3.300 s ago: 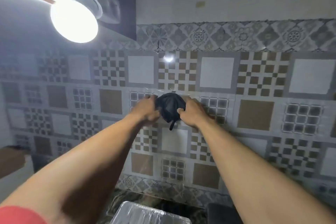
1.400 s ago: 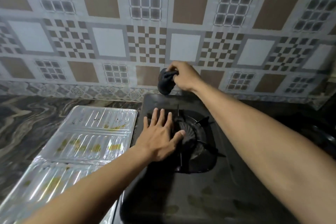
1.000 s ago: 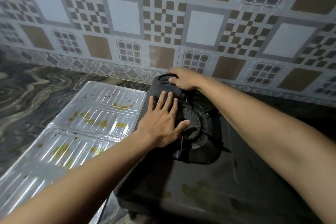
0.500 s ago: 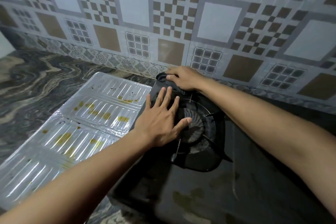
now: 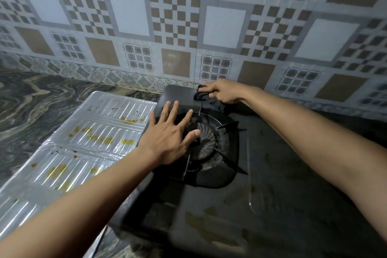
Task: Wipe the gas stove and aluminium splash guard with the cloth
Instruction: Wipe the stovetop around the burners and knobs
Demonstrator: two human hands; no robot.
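Note:
A black gas stove (image 5: 219, 211) with greasy smears on its top stands on the counter, its round burner and pan support (image 5: 209, 142) near the back. My right hand (image 5: 225, 93) presses a dark cloth (image 5: 204, 97) onto the stove's back edge beside the wall. Flat on the stove at the burner's left side lies my left hand (image 5: 170, 132), fingers spread. To the left of the stove, the ribbed aluminium splash guard (image 5: 69, 146) lies flat with yellow-brown stains on it.
A patterned tiled wall (image 5: 178, 23) rises right behind the stove. The marbled dark counter (image 5: 31, 107) extends to the left and behind the splash guard. The area right of the stove is dark and hard to make out.
My right hand brought the cloth down from the wall onto the stove's back left corner, then slid it rightwards along the back edge. My left hand stays flat by the burner.

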